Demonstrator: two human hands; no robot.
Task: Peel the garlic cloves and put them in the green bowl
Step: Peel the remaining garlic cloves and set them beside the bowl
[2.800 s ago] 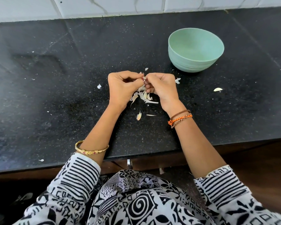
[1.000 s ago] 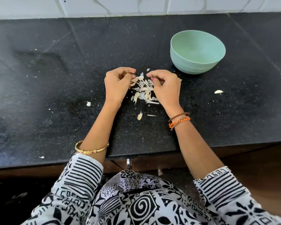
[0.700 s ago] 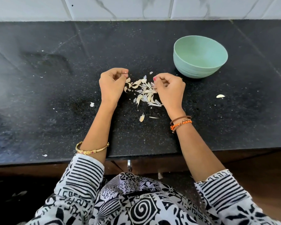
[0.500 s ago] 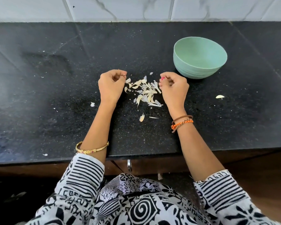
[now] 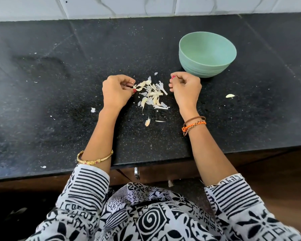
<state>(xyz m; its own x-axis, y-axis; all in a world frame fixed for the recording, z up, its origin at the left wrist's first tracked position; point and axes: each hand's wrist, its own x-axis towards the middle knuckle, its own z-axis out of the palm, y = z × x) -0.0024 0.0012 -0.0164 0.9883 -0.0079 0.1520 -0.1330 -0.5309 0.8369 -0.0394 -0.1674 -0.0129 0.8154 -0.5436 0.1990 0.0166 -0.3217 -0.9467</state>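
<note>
The green bowl (image 5: 207, 66) stands on the black counter at the right, and the part of its inside I can see holds nothing. A pile of pale garlic skins (image 5: 153, 97) lies between my hands. My left hand (image 5: 117, 92) is left of the pile and pinches a strip of garlic skin (image 5: 139, 85) at its edge. My right hand (image 5: 185, 90) is right of the pile, just below and left of the bowl. Its fingers are curled in, with thumb and fingertips pinched together as on a small garlic clove, which they hide.
Loose bits lie on the black counter (image 5: 59, 101): a pale piece (image 5: 230, 96) to the right, one (image 5: 147, 122) below the pile, one (image 5: 93, 110) by my left wrist. A white tiled wall (image 5: 146, 6) runs behind. The counter's front edge crosses below my forearms.
My hands were together, working on a clove above the pile. They have pulled apart, the left going left with a skin strip and the right going right toward the bowl.
</note>
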